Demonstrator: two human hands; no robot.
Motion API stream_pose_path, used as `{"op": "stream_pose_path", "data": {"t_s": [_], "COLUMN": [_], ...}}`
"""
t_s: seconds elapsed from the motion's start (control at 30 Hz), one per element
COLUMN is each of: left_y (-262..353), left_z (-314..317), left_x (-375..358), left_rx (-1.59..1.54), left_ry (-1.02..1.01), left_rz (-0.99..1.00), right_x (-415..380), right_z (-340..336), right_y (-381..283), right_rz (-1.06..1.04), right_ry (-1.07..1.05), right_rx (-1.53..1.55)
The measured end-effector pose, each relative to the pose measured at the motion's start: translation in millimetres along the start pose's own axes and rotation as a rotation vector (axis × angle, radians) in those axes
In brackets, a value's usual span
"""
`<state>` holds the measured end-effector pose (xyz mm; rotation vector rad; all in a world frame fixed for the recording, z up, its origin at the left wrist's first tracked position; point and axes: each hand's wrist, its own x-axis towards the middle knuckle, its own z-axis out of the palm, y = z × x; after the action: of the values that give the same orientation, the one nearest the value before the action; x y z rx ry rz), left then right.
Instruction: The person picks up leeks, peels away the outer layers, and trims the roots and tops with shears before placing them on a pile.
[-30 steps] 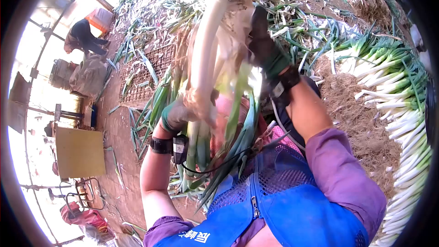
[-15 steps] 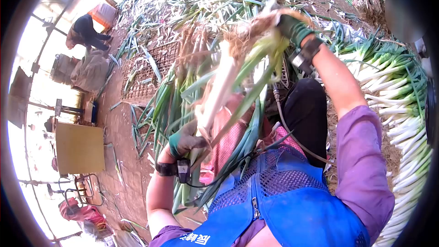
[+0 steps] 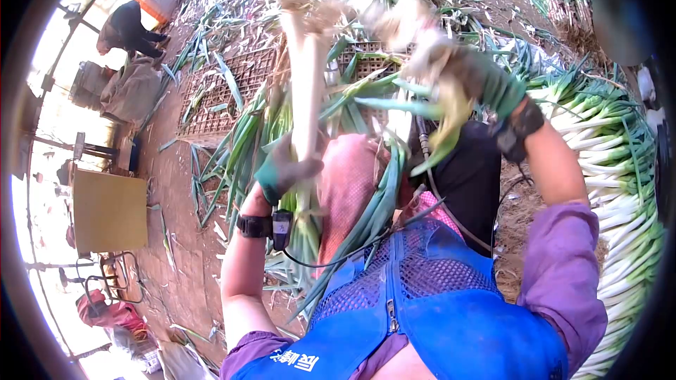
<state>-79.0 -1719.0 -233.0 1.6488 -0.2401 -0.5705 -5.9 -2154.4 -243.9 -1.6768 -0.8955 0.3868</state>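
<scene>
My left hand (image 3: 287, 172), in a grey and green glove, is wrapped round white-stemmed leeks (image 3: 306, 98). They stand upright with their roots at the top, and their green ends hang below the hand. To the right, my right hand (image 3: 486, 79), gloved too, is closed on stripped leek leaves (image 3: 451, 123), with a yellow-green blade hanging down and pale, blurred pieces sticking up. A gap separates these leaves from the leeks. Behind my hands, more untrimmed leeks (image 3: 246, 144) lie over a brown plastic crate. A pink mesh cloth (image 3: 348, 193) covers my leg.
Cleaned leeks (image 3: 612, 197) lie in a long row at right. Peeled scraps (image 3: 282, 10) cover the ground at the back, near a brown crate (image 3: 229, 91). Another person (image 3: 130, 32) bends over at far left. A hose (image 3: 440, 193) runs beside my knee.
My right hand has moved right and down, pulling the leaves away from the leeks. The leeks in my left hand now stand more upright, their white stems bared.
</scene>
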Motion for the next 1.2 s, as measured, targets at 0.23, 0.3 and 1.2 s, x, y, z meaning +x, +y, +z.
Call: {"op": "stream_pose_path", "data": {"t_s": [0.23, 0.3, 1.2], "left_y": [24.7, 37.9, 105.6], "left_z": [-61.6, -76.6, -84.2], "left_x": [5.4, -0.6, -43.4], "left_rx": [-0.008, 0.006, -0.284], "left_ry": [0.167, 0.242, 0.154], "left_rz": [0.185, 0.201, 0.539], "right_x": [35.7, 72.8, 133.7], "right_z": [153.2, 106.2, 50.4], "right_y": [-121.4, -153.6, -110.3], "right_rz": [0.671, 1.053, -0.312], "right_ry": [-1.044, -0.706, 0.639], "right_rx": [-0.745, -0.651, 0.002]}}
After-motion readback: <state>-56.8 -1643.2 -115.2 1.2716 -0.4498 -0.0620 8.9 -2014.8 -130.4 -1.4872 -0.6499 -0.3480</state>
